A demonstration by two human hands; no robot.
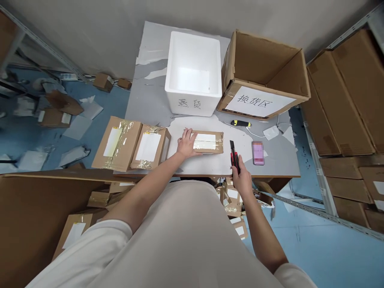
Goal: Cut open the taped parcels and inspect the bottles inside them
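A small taped cardboard box with a white label lies on the table in front of me. My left hand grips its left end, fingers over the top and far edge. My right hand is closed around a red and black box cutter, its blade end pointing away from me. The cutter is to the right of the small box, apart from it. Two larger taped parcels stand side by side at the left: a wide box and a narrower box, both labelled.
Behind the small box stand a white foam box and a large open carton, both with handwriting. A yellow and black cutter and a phone lie at the right. Shelving with cartons flanks the table.
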